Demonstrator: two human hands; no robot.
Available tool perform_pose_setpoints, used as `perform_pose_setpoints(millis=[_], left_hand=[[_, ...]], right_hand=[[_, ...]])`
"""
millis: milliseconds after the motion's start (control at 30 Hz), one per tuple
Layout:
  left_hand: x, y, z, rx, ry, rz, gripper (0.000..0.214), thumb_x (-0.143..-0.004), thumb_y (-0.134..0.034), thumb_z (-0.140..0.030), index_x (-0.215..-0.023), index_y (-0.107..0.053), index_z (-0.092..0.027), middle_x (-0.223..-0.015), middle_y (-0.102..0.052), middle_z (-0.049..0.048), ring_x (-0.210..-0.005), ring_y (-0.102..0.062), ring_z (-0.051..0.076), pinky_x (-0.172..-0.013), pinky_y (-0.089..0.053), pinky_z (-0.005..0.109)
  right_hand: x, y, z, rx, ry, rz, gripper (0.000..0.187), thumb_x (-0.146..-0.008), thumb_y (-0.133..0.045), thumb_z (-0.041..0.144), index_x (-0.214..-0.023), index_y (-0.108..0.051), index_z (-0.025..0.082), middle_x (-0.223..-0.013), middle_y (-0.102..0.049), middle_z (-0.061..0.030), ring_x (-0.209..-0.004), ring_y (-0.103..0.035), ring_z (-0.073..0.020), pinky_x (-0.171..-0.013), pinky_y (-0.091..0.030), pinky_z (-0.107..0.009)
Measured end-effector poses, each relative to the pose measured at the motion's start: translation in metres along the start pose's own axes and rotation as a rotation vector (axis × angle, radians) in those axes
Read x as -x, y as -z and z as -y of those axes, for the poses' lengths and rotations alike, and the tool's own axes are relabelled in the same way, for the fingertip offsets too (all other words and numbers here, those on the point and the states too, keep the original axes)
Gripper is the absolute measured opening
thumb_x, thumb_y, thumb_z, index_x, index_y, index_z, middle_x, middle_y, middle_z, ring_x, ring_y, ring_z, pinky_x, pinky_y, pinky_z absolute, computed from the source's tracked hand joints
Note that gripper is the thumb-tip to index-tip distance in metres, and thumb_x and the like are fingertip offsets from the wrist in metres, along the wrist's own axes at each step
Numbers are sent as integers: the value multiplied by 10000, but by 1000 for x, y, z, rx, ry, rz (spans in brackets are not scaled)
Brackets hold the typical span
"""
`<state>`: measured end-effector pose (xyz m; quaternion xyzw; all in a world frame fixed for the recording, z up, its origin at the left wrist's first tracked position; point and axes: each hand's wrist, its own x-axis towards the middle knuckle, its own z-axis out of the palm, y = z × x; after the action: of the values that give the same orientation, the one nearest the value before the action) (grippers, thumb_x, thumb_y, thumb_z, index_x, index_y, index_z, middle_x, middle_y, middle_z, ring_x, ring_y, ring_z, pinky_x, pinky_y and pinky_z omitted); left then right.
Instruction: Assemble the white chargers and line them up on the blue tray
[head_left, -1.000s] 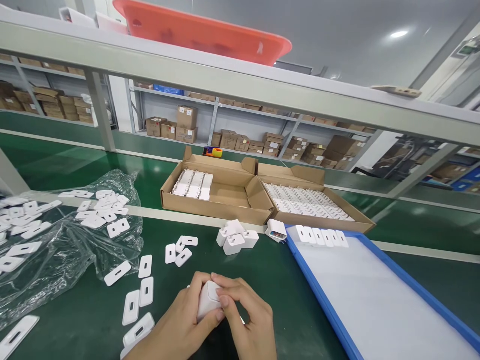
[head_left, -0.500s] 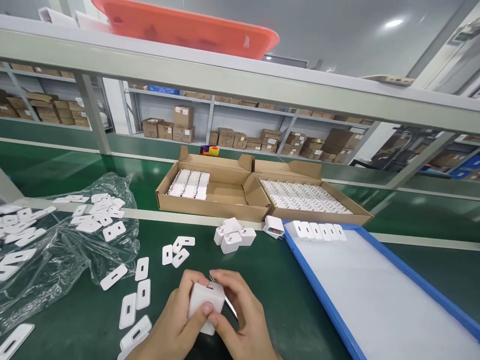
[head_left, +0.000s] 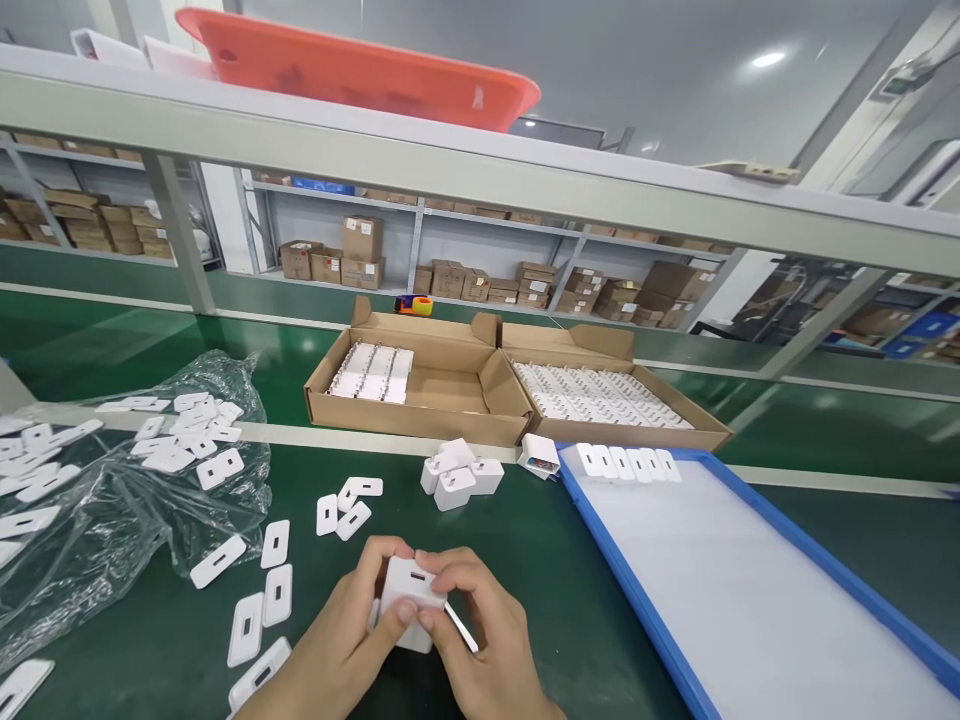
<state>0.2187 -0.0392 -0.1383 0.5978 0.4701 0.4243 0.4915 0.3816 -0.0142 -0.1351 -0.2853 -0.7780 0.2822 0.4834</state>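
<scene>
A white charger housing (head_left: 409, 590) with a small dark slot in its top face is held above the green bench, between my two hands. My left hand (head_left: 352, 625) is closed around its left side, thumb on the front. With its fingertips and thumb my right hand (head_left: 484, 630) presses the top and right edge of the same housing. A thin white piece (head_left: 460, 627) pokes out under the right fingers; most of it is hidden. Beyond the hands stands a cluster of white charger housings (head_left: 454, 488). Loose white slotted plates (head_left: 277, 594) lie to the left.
A clear plastic bag (head_left: 142, 500) with many plates spreads on the left. Two cardboard boxes (head_left: 420, 420) with white parts stand at the back. The blue-rimmed tray (head_left: 626, 570) on the right bears a row of white housings (head_left: 622, 463). An orange bin (head_left: 360, 75) sits on the overhead shelf.
My right fingers have shifted onto the top of the housing, and its dark slot shows more plainly. The whole view has shifted slightly.
</scene>
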Motion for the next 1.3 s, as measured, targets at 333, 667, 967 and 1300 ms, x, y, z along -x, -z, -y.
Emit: perform_pose_setpoints(millis=[333,667,967,1300], left_hand=[[-11,20,1,504,213,116,456,-773,-676,-575,-1042,-657,-207,-1003,-652,54,-909,-606,190,-783,-508,259],[-8,11,4,390,-34,-104,277,-808,-692,-459,-985,-693,-246,-1195,-532,62,-943,-630,190,-804,-526,238],[-4,12,4,299,-156,-50,217,-874,-619,-405,-1031,-663,-262,-1184,-519,71,-1032,-598,203,-849,-528,239],[-11,8,4,382,145,-127,528,-720,-705,-602,-1009,-666,-162,-1028,-682,84,-910,-675,228,-814,-575,298]], right_hand=[[-8,2,7,523,553,47,191,-926,-432,34,-985,-563,160,-978,-705,-119,-957,-634,-222,-813,-562,-360],[-11,3,-8,-228,-441,70,286,-918,-524,477,-1056,-615,242,-1102,-571,-81,-878,-619,-185,-690,-545,-259],[-1,-5,-7,-167,-220,47,197,-954,-489,344,-1042,-632,242,-1133,-535,-87,-956,-607,-183,-676,-517,-223],[-9,-11,-12,-186,-484,-20,408,-910,-474,546,-948,-627,170,-879,-644,-72,-758,-620,-177,-648,-514,-253]])
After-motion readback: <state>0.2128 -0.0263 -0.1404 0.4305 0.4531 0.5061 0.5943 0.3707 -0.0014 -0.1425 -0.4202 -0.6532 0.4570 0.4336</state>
